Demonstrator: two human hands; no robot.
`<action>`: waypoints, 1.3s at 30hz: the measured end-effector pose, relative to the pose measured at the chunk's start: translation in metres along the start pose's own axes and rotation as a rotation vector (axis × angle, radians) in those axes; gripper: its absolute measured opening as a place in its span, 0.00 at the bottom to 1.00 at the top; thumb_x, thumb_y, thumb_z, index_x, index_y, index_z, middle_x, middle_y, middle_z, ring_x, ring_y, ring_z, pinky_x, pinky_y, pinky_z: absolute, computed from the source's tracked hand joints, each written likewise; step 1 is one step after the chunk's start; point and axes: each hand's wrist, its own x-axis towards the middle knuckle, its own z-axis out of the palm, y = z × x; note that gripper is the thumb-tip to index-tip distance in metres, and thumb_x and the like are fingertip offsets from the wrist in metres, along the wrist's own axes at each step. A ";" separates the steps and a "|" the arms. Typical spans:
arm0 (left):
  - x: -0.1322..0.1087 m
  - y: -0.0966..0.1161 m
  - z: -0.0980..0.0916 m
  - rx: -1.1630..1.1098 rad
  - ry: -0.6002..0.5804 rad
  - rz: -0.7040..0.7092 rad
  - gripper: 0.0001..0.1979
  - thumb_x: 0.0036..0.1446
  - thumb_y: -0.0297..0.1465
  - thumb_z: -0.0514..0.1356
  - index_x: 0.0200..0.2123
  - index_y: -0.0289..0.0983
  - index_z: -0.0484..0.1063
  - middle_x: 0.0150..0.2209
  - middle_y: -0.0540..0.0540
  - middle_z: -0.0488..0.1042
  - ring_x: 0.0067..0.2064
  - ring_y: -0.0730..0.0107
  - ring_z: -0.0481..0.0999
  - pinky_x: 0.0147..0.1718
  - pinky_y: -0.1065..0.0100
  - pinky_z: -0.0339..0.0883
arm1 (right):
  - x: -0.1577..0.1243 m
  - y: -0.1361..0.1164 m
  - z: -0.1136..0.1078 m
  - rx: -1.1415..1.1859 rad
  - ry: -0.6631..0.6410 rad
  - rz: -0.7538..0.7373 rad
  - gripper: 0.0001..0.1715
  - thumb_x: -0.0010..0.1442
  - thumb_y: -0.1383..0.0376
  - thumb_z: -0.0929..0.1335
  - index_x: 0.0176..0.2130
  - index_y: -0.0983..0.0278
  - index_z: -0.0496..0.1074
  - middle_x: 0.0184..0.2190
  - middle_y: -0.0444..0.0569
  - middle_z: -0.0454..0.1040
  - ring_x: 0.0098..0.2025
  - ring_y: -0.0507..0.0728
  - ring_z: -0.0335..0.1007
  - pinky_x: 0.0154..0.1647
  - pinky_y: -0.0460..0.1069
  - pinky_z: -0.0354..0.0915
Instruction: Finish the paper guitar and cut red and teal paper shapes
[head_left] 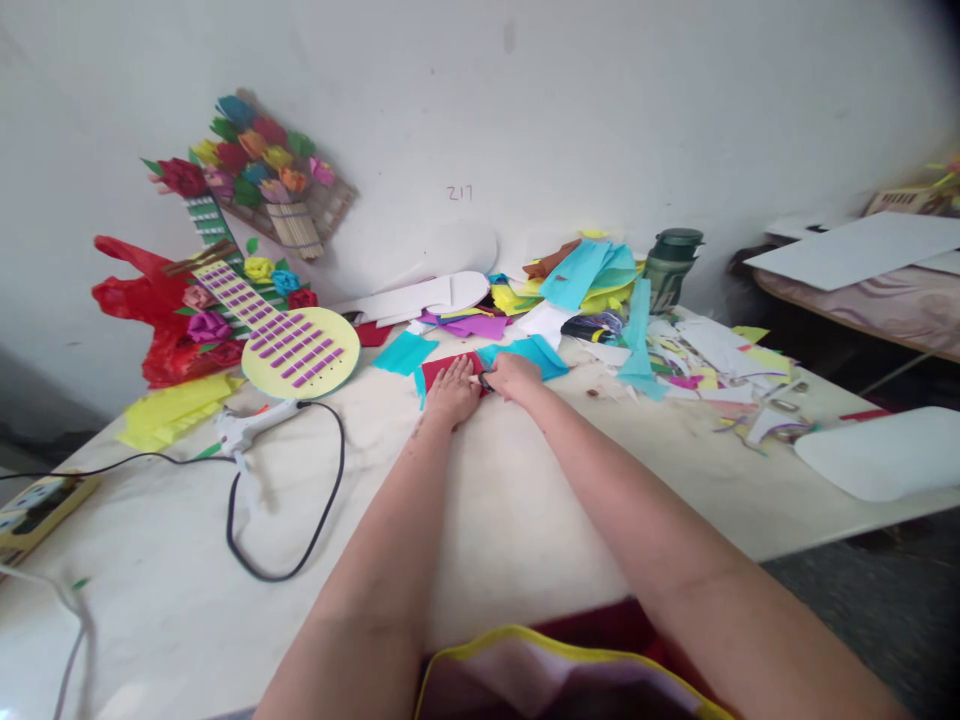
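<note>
My left hand (453, 391) lies flat, fingers stretched out, pressing on a dark red sheet of paper (435, 371) on the table. My right hand (513, 375) is closed beside it, gripping a small dark tool (486, 381), seemingly scissors, at the red paper's edge. Turquoise paper pieces (534, 352) lie just behind both hands.
A heap of coloured paper scraps (675, 360) spreads right. A dark green bottle (669, 265) stands at the wall. A white glue gun (247, 432) with a black cord (285, 570), a paper guitar (285, 350), paper flowers (255, 160), a red bag (142, 300) sit left. White foam board (885, 450) lies right.
</note>
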 end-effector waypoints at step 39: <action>0.000 -0.001 0.000 0.014 -0.009 0.003 0.29 0.60 0.34 0.37 0.64 0.31 0.46 0.67 0.46 0.40 0.66 0.70 0.39 0.63 0.62 0.35 | 0.017 -0.006 -0.001 -0.024 -0.001 -0.008 0.34 0.49 0.47 0.67 0.46 0.68 0.68 0.30 0.56 0.77 0.37 0.60 0.74 0.34 0.48 0.63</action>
